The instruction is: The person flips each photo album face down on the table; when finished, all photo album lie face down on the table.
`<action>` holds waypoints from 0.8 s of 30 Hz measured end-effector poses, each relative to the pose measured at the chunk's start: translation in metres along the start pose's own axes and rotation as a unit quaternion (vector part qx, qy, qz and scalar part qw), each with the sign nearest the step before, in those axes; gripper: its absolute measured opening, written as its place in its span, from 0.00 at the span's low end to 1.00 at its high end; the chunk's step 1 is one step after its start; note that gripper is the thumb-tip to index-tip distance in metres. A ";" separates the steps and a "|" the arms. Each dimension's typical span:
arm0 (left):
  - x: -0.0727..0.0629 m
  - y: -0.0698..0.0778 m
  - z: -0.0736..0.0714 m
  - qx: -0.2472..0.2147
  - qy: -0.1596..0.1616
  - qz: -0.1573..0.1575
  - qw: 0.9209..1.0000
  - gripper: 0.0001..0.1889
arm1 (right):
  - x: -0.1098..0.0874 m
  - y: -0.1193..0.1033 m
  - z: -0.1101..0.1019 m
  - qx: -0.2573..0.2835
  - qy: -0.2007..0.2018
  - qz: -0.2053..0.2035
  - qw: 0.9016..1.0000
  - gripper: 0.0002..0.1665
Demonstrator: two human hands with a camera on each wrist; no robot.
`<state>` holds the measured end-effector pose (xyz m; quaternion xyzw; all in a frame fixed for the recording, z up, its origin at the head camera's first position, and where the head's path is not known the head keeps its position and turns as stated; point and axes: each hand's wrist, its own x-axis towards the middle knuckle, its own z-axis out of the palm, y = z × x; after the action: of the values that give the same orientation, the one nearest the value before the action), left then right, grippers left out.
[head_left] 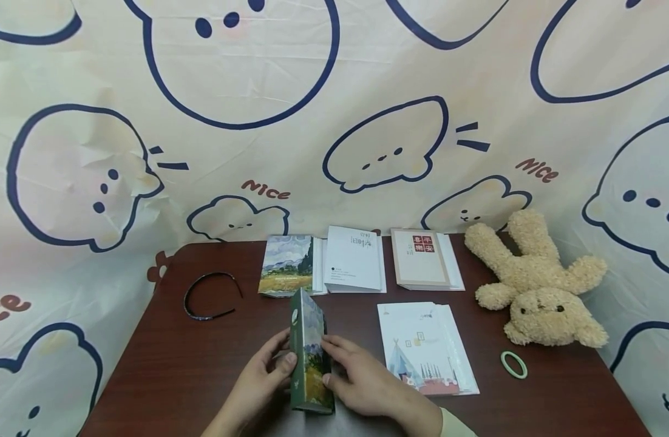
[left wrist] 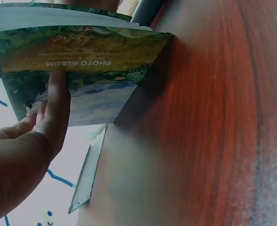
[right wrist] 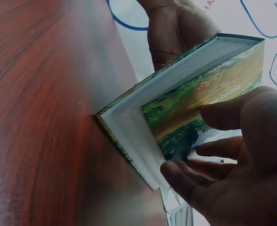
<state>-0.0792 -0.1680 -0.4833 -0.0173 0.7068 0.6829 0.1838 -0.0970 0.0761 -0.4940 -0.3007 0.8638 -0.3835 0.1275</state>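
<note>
A photo album (head_left: 314, 358) with a green spine and a painted landscape cover stands upright near the front middle of the table, between both hands. My left hand (head_left: 267, 368) grips it from the left, thumb against the green side. From the right my right hand (head_left: 364, 376) holds it, thumb and fingers at the painted cover. The words PHOTO ALBUM show upside down on the cover in the left wrist view, beside a finger of the left hand (left wrist: 32, 136). White page edges appear between the covers in the right wrist view, where the right hand (right wrist: 251, 141) touches the cover.
Along the back stand a landscape album (head_left: 286, 267), a white album (head_left: 352, 261) and a cream album (head_left: 420, 261) with red characters. A tent-picture album (head_left: 422, 346) lies to the right, near a green ring (head_left: 513, 365) and a plush bear (head_left: 536, 279). A dark headband (head_left: 195, 290) lies left.
</note>
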 end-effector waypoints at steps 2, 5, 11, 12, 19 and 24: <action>-0.001 0.001 0.003 0.022 0.015 0.005 1.000 0.36 | 0.000 -0.002 -0.002 0.007 0.008 -0.008 1.000 0.35; -0.002 0.003 0.008 0.055 0.039 0.019 0.998 0.35 | 0.001 -0.005 -0.005 0.047 0.011 -0.016 0.999 0.35; -0.004 0.008 0.013 0.083 0.072 0.035 0.993 0.33 | 0.002 -0.012 -0.010 0.170 0.004 -0.018 0.985 0.35; -0.005 0.009 0.013 0.090 0.079 0.038 0.992 0.32 | 0.003 -0.014 -0.010 0.188 0.005 -0.016 0.982 0.34; -0.006 0.013 0.015 0.169 0.122 0.066 0.976 0.32 | 0.004 -0.023 -0.011 0.274 0.030 -0.008 0.961 0.32; -0.008 0.014 0.017 0.172 0.129 0.071 0.974 0.34 | 0.004 -0.024 -0.010 0.325 0.042 -0.006 0.945 0.31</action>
<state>-0.0717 -0.1525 -0.4675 -0.0237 0.8309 0.5544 0.0422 -0.0942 0.0664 -0.4695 -0.2315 0.6952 -0.6563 0.1799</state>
